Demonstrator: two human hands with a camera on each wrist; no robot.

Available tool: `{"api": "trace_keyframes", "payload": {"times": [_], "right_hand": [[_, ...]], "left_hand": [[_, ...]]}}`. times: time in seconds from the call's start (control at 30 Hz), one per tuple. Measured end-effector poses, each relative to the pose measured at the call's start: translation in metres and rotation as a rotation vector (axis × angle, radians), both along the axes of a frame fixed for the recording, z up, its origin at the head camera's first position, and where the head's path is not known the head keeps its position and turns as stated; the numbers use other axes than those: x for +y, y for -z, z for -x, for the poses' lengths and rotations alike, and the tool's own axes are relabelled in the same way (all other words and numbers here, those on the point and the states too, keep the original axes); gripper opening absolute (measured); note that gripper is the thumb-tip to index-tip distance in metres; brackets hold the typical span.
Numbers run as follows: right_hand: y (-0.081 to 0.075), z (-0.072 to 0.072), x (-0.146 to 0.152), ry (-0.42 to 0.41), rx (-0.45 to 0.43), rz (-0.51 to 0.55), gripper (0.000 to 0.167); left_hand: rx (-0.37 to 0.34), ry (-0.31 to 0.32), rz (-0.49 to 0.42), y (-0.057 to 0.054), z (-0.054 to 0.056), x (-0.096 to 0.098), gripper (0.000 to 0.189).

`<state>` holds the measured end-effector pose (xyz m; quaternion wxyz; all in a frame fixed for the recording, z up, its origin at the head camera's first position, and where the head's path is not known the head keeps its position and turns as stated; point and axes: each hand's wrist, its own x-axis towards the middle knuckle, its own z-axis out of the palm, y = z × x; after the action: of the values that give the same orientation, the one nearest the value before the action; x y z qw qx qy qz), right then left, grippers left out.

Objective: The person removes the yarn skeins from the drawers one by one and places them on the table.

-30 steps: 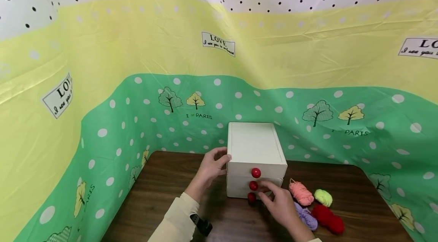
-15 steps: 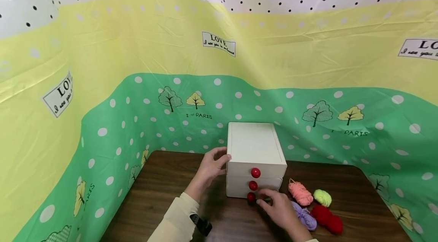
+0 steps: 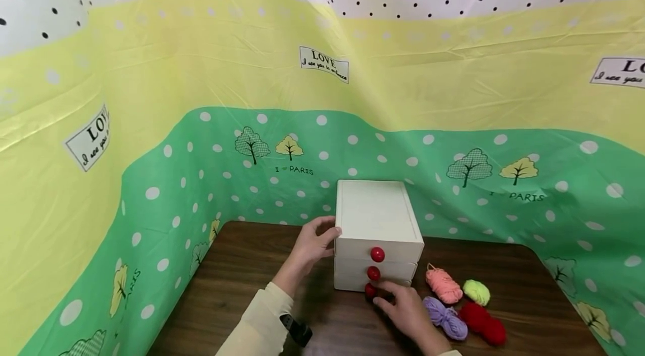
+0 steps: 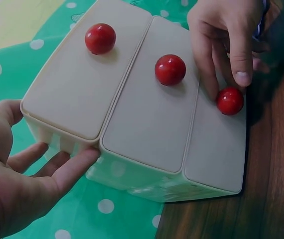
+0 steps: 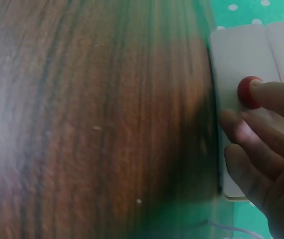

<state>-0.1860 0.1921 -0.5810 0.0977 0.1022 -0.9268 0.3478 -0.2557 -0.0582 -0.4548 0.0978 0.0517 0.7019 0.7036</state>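
A white drawer box with three stacked drawers stands on the table, a round red knob on each front. My left hand rests at the box's left side, its thumb at the front corner; in the left wrist view its fingers lie against the side wall. At the lowest drawer, my right hand has thumb and finger at either side of the bottom red knob, pinching it. The top knob and middle knob are untouched. All the drawers look closed or nearly so.
To the right of the box lie small yarn skeins: coral, yellow-green, purple and red. A patterned curtain hangs behind and around the dark wooden table.
My right hand has come down and left from beside the middle knob to the bottom knob, its fingers closing around it. The left hand stays in place at the box's side.
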Motion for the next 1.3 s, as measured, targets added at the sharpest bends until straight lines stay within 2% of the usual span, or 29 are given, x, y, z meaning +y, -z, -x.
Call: {"api": "trace_keyframes", "payload": {"times": [0.23,0.63,0.93,1.1,1.3], "right_hand": [[0.004,0.002,-0.003,0.017,0.033,0.058,0.028],[-0.002,0.003,-0.009,0.073,0.074,-0.055,0.019],[-0.005,-0.011,-0.008,0.063,0.007,-0.088,0.021],[-0.007,-0.02,-0.006,0.028,-0.026,-0.091,0.022],[-0.006,-0.029,-0.003,-0.006,-0.022,-0.098,0.022]], "left_hand": [[0.004,0.009,0.0,0.0,-0.001,0.001,0.052],[0.009,-0.014,0.018,-0.002,-0.001,0.004,0.049],[0.01,-0.016,0.016,-0.003,-0.001,0.003,0.049],[0.018,-0.023,0.026,-0.001,-0.001,0.003,0.049],[0.02,-0.028,0.031,0.001,0.0,0.003,0.05]]}}
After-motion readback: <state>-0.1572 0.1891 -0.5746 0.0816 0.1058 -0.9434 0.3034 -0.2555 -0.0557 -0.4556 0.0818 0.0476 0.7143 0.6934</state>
